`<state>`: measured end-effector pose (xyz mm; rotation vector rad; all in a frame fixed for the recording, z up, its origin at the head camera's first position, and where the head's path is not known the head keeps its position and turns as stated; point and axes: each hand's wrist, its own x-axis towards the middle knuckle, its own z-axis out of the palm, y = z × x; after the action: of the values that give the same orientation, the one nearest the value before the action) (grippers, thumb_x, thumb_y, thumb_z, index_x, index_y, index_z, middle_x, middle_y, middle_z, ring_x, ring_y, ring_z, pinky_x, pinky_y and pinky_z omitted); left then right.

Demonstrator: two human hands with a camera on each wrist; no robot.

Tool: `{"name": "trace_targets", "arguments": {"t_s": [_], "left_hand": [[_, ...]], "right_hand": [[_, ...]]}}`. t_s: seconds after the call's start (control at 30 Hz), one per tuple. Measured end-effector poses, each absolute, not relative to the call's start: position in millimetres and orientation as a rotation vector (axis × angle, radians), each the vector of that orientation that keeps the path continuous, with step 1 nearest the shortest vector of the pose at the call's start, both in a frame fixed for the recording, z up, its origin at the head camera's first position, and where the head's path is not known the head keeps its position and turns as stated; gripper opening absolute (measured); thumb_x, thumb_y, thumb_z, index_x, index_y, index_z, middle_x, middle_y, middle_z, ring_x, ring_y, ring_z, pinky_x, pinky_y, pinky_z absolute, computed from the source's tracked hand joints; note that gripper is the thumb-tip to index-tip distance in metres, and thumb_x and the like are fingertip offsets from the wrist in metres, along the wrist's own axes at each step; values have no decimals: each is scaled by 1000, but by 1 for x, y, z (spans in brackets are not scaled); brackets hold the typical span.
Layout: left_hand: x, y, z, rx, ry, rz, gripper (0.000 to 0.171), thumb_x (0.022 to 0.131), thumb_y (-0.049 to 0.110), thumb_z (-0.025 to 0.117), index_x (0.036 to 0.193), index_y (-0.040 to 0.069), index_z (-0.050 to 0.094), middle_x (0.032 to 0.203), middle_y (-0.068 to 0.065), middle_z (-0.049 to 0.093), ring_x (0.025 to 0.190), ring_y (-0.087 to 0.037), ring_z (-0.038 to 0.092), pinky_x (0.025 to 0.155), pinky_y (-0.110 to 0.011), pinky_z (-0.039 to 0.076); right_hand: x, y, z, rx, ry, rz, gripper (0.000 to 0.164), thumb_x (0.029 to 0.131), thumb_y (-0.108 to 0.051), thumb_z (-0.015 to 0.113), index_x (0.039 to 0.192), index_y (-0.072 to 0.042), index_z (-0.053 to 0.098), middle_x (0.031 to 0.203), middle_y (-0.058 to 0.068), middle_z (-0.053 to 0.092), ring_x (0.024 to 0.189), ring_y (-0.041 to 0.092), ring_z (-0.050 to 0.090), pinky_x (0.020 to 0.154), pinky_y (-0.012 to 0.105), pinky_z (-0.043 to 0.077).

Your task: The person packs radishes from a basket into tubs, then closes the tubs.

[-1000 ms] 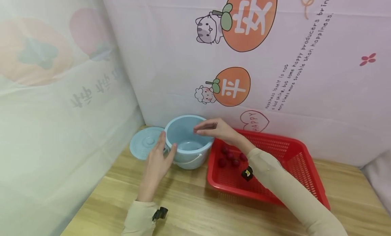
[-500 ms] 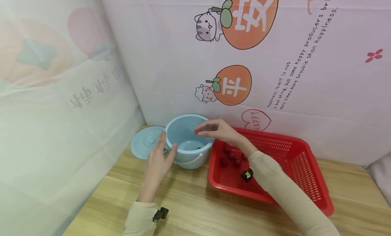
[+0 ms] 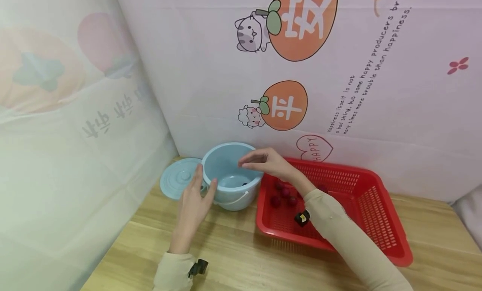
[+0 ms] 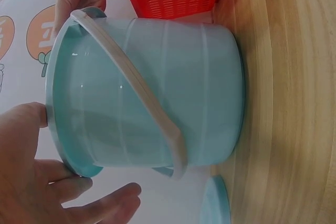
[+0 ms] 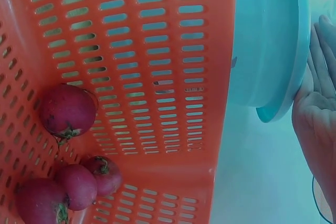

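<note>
A light blue bucket point(image 3: 233, 195) stands upright on the table, its white handle point(image 4: 136, 80) hanging down the near side. My left hand point(image 3: 193, 203) is at the bucket's left rim, thumb and fingers spread; in the left wrist view the thumb tip touches the rim. My right hand point(image 3: 269, 163) hovers over the right side of the opening, fingers loosely bent and nothing visible in them. Inside, a small dark thing point(image 3: 244, 184) shows at the bottom. Right beside the bucket, a red plastic basket point(image 3: 280, 234) holds several red radishes point(image 5: 68, 109), partly hidden by my right arm.
A blue lid point(image 3: 180, 178) lies on the wooden table point(image 3: 226, 253) left of the bucket, close to the left cloth wall. Behind bucket and basket rises a printed white cloth point(image 3: 211, 103). My right sleeve point(image 3: 350, 228) crosses over the basket.
Both hands keep nearly the same places at the bucket. The dark thing at the bucket's bottom, hardly visible a second ago, shows clearly now. The head view has shifted slightly.
</note>
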<state>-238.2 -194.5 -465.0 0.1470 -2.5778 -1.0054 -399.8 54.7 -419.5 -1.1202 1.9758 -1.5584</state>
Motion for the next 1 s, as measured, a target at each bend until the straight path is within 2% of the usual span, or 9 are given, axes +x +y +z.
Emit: {"name": "trace_targets", "arguments": {"t_s": [0.27, 0.4, 0.53, 0.7, 0.87, 1.0], "left_hand": [[-238, -195, -465, 161, -2577, -1024, 85, 106, 67, 45, 169, 13, 27, 170, -7, 32, 129, -40, 64, 103, -58, 53], [-238, -195, -466, 163, -2578, -1025, 85, 106, 66, 46, 168, 13, 27, 170, -5, 31, 124, -37, 67, 98, -57, 56], [-239, -195, -467, 164, -2578, -1029, 85, 106, 67, 46, 168, 12, 28, 171, -3, 29, 122, -35, 68, 94, -55, 58], [-239, -195, -465, 170, -2591, -1029, 86, 105, 69, 44, 169, 13, 25, 172, -2, 28, 123, -35, 68, 92, -56, 58], [-239, -195, -462, 152, -2609, -1010, 86, 106, 69, 42, 169, 15, 24, 172, -3, 28, 124, -36, 67, 94, -57, 58], [-237, -197, -462, 139, -2625, -989, 86, 106, 69, 43, 169, 15, 25, 172, -4, 27, 128, -38, 65, 98, -59, 56]], "right_hand": [[-397, 56, -417, -1100, 1982, -1554, 23, 100, -19, 76, 123, -14, 78, 119, 6, 78, 118, 25, 71, 103, 38, 56], [-397, 60, -416, -1097, 1953, -1578, 24, 100, -19, 76, 123, -12, 78, 119, 8, 78, 119, 29, 71, 104, 40, 56], [-398, 70, -415, -1043, 1946, -1636, 25, 100, -18, 76, 123, -9, 78, 118, 11, 78, 117, 32, 72, 105, 46, 55], [-399, 84, -412, -911, 1952, -1708, 32, 100, -23, 77, 126, -6, 76, 120, 12, 77, 118, 32, 71, 103, 48, 56], [-401, 98, -408, -822, 1894, -1851, 37, 99, -19, 77, 129, 2, 72, 122, 16, 76, 120, 37, 70, 106, 52, 52], [-402, 108, -412, -805, 1899, -1879, 36, 100, -16, 76, 129, 5, 71, 122, 19, 75, 117, 36, 72, 107, 56, 51]]}}
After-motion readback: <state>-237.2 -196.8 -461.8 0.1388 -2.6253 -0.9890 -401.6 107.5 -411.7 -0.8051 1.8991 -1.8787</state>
